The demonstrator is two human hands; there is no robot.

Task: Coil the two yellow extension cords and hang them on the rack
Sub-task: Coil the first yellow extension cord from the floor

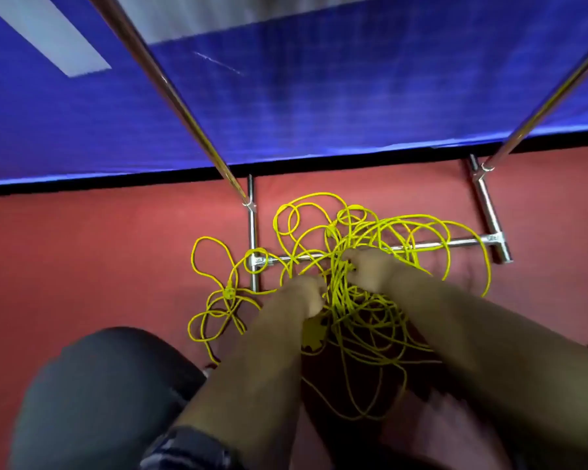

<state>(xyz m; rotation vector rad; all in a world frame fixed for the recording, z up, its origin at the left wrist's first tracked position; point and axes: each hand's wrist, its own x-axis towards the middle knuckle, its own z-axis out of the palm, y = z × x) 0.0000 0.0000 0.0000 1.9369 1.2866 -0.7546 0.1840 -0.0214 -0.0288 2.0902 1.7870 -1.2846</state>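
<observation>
Yellow extension cords [370,320] lie in 1 loose tangle on the red floor [82,266], draped over the low crossbar of the chrome rack [431,245]; I cannot tell the 2 apart. The right hand [370,271] has its fingers [352,266] curled round a bunch of strands at the middle of the heap. The left hand [299,298] sits just beside it, fingers curled at the edge of the bunch, but blur hides whether they pinch a strand. The cord looks thin, light and limp, with springy loops likely to snag on each other and on the crossbar. The best hold is probably a free end, or what looks like a flat yellow plug block [314,335] beside the left wrist. From there, single loops can be fed into 1 palm rather than lifting the mass whole.
</observation>
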